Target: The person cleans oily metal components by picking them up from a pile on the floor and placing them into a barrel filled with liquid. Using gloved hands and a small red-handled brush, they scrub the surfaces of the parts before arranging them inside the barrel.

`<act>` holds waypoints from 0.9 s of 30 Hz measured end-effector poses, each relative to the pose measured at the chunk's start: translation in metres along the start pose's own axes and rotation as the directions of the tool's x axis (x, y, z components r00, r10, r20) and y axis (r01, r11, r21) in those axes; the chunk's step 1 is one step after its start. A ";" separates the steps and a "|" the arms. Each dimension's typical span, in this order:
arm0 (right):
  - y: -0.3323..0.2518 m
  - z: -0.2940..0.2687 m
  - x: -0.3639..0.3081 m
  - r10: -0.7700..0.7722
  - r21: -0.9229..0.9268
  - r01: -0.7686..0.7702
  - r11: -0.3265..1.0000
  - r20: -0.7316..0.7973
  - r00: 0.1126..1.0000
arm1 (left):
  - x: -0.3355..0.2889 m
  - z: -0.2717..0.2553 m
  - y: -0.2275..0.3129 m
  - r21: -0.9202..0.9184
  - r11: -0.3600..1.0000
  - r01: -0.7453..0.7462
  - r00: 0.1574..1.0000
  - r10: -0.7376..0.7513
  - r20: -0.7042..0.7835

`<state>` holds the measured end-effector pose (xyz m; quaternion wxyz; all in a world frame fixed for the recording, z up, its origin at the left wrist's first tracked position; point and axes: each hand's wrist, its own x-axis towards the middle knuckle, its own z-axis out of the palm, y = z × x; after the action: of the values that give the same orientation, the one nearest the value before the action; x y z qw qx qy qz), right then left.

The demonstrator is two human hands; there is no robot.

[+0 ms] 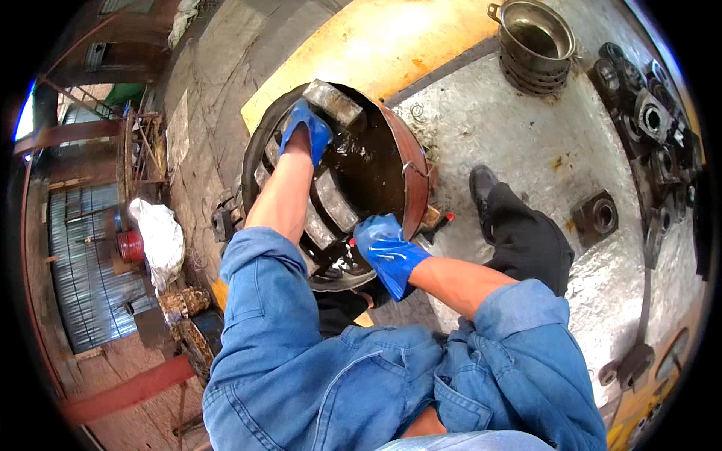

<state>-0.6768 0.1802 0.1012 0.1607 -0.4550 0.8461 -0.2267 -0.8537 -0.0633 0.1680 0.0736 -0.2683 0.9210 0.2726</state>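
Note:
A round tub [416,180] with a reddish-brown outer wall holds dark liquid and several grey metal blocks. My left hand [307,129], in a blue rubber glove, reaches down into the far left of the tub, beside a block [335,105] at the far rim. Its fingers are hidden below the glove's back. More blocks [335,201] lie partly in the liquid near the middle. My right hand [383,242], also blue-gloved, is curled at the tub's near right rim. A small red tip shows beside its fingers, but what it grips is hidden.
Right of the tub, a black tool with a red tip [449,218] lies by the wall. Stacked metal pots [535,45] stand far right. A square metal part with a round hole [596,217] and several dark parts [653,116] sit on the right. A white sack [158,240] is left.

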 end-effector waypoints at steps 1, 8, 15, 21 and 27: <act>-0.002 -0.002 0.001 0.001 0.013 -0.001 1.000 -0.002 1.000 | -0.003 0.004 -0.002 0.045 0.999 -0.014 1.000 0.014 -0.013; -0.016 -0.011 -0.004 -0.094 0.041 0.093 0.995 0.036 0.995 | 0.023 0.006 -0.098 0.604 0.711 -0.360 0.902 0.431 0.030; 0.006 -0.023 0.004 -0.029 0.016 0.027 1.000 0.161 0.987 | -0.042 -0.047 -0.011 -0.244 0.965 0.090 0.983 -0.126 -0.136; 0.001 -0.010 0.003 -0.124 0.043 0.124 0.991 0.006 0.992 | -0.133 -0.135 -0.078 -0.987 -0.145 0.069 0.932 -0.343 0.116; -0.024 -0.021 0.009 0.006 -0.153 0.003 0.988 0.061 0.998 | -0.376 -0.176 -0.242 -0.978 0.076 -0.196 0.847 -0.489 -0.208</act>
<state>-0.6751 0.1664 0.1309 0.1514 -0.4720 0.8560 -0.1469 -0.4045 -0.1594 0.3103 -0.3353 -0.4013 0.4405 0.7297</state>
